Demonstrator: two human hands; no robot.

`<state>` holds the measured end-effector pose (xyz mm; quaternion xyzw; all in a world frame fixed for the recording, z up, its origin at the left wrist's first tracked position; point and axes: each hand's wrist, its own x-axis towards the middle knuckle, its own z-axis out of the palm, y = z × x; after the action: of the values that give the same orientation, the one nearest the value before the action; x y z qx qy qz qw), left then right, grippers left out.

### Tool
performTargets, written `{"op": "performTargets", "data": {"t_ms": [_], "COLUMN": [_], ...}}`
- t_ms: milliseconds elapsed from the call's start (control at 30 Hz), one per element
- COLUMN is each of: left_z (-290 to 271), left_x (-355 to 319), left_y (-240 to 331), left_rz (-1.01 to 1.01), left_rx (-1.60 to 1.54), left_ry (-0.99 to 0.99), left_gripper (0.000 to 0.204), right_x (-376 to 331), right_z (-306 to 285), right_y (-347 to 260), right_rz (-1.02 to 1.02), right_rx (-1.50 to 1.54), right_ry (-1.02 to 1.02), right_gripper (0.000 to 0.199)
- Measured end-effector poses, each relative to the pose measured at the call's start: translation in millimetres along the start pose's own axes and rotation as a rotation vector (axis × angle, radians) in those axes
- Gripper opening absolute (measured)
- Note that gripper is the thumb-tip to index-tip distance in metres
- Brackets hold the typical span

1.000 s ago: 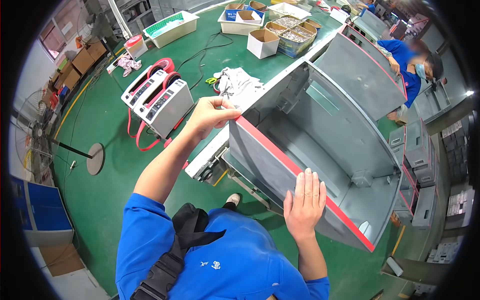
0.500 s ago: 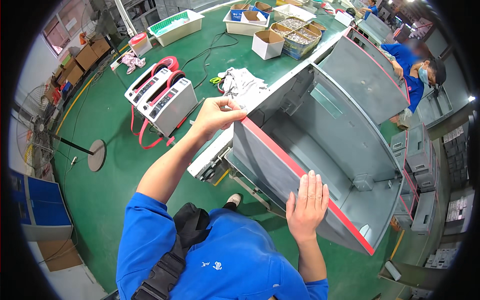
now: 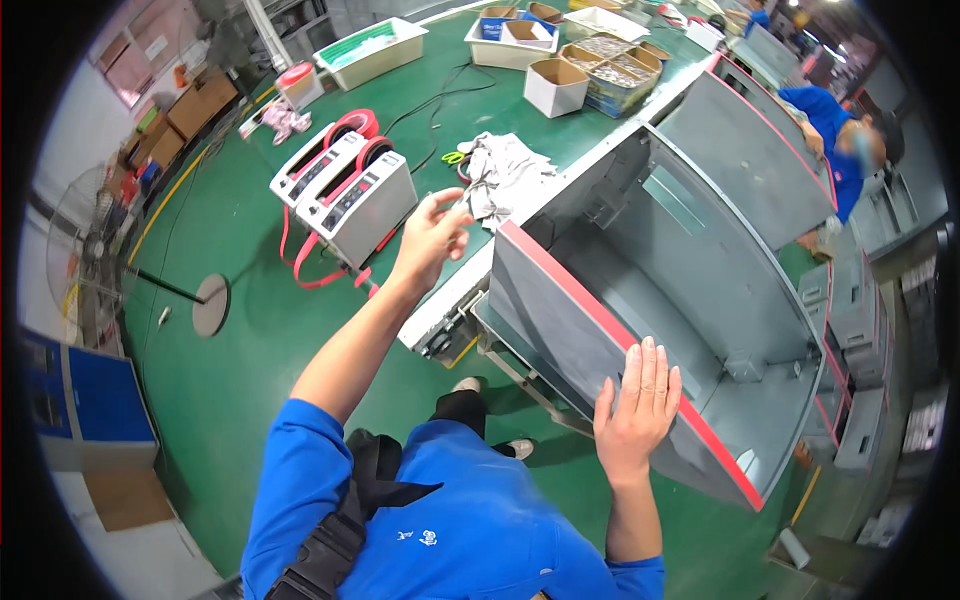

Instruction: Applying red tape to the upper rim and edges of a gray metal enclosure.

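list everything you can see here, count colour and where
sheet-metal cabinet: 1, grey with a red-edged near rim, open side up, right of centre
tape dispensers: 2, white with red tape rolls, side by side on the green table, left of centre
rag: 1, white-grey, crumpled on the table by the cabinet's far end
cardboard box: 1, white-brown, open, far on the table
parts trays: several, white and brown, along the far table edge
standing fan: 1, dark, round base on the floor, left
co-worker: 1, blue shirt, far right
left hand: 1, raised over the table edge, nothing clearly held
right hand: 1, flat on the cabinet's near wall
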<state>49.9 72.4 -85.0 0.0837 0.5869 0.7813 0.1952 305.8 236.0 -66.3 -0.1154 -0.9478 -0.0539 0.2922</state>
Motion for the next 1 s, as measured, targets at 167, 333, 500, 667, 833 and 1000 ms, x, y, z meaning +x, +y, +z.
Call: {"op": "performTargets", "data": {"t_ms": [167, 333, 500, 667, 833, 1000], "left_z": [-21.4, -28.9, -17.1, 3.7, 5.7, 43.7], "left_x": [15.5, 32.8, 36.4, 43.6, 75.7, 100.7], "left_y": [1.1, -3.1, 19.8, 14.5, 9.9, 13.6], "left_rz": [0.131, 0.183, 0.741, 1.121, 1.251, 1.194], "left_rx": [0.153, 0.373, 0.605, 0.789, 0.707, 0.506], "left_ry": [-0.066, -0.301, -0.517, -0.899, -1.065, -1.095], "left_gripper": [0.027, 0.021, 0.025, 0.04, 0.031, 0.035], "right_x": [9.1, 68.8, 111.4, 93.6, -2.4, -117.8], "right_z": [5.9, 42.0, 80.6, 65.5, 15.1, -50.4], "right_y": [-15.9, -79.2, -123.6, -119.8, -29.2, 85.4], "right_rz": [0.086, 0.082, 0.148, 0.193, 0.417, 0.863], "right_rx": [-0.047, 0.045, 0.09, 0.129, -0.189, -0.632], "right_ry": [0.024, 0.013, 0.117, 0.184, 0.15, 0.204], "right_gripper": [0.043, 0.045, 0.048, 0.045, 0.048, 0.043]}}
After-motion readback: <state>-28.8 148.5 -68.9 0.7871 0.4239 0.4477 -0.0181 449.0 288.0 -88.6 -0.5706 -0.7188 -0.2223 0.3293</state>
